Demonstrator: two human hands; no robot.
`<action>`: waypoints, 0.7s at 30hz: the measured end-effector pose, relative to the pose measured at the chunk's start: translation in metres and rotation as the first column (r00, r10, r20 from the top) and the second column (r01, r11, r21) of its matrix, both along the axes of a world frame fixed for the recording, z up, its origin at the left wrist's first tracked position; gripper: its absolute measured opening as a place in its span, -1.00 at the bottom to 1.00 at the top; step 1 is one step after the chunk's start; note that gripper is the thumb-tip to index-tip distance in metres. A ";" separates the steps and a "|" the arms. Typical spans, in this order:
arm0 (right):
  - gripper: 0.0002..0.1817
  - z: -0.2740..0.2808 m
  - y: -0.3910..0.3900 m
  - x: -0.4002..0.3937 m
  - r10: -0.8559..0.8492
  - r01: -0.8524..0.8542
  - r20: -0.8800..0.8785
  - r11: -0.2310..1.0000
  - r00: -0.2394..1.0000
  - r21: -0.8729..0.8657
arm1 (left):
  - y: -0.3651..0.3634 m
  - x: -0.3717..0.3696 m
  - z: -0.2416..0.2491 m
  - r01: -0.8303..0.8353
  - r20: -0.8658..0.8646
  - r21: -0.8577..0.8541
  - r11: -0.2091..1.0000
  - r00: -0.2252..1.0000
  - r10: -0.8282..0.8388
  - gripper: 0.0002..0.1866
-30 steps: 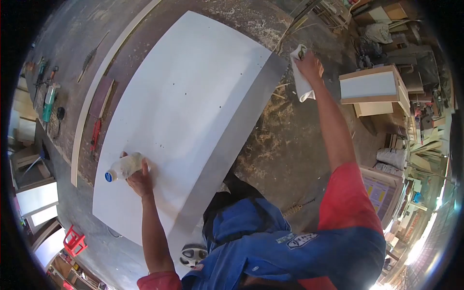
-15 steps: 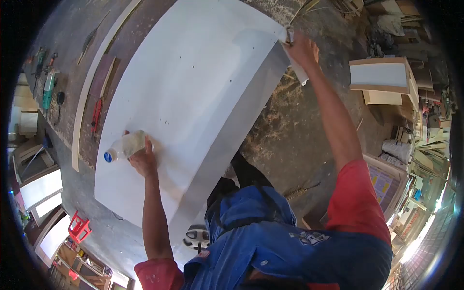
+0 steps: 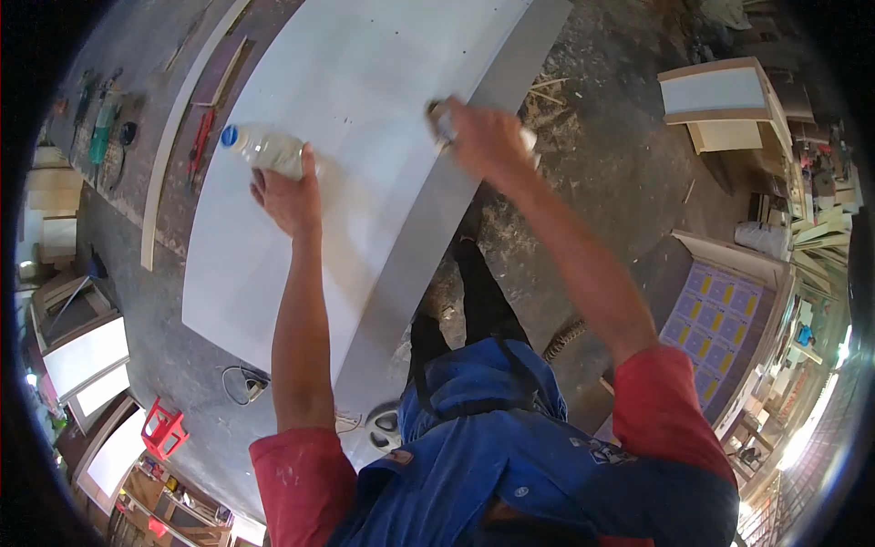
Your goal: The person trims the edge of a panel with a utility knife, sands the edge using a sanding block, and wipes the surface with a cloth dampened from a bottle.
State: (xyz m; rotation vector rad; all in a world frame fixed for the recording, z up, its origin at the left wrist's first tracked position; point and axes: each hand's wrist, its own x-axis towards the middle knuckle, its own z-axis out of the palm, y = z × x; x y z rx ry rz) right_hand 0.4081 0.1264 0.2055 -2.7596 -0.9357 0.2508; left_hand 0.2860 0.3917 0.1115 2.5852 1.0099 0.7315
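Note:
A clear plastic bottle with a blue cap lies tilted in my left hand, whose fingers close round its lower part. It is over the big white panel, which has a few small dark holes. My right hand is at the panel's near long edge, where the grey side face begins. Its fingers are closed on a whitish cloth, blurred by motion. Part of the cloth is hidden under the hand, and a brownish patch shows at the fingertips.
Left of the panel lie a long pale wood strip, a red-handled tool and a green power tool. A red stool stands lower left. At right are a white-fronted wooden box and scraps on the dusty floor.
My right hand has come from the panel's far corner back along its edge towards me, with the cloth. My left hand and the bottle have shifted up and slightly right in view.

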 end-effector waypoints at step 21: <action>-0.46 -0.022 -0.052 0.100 -0.398 0.398 0.173 0.917 0.901 0.032 | 0.009 -0.011 0.000 0.080 -0.131 -0.071 0.994 0.987 -0.089 -0.25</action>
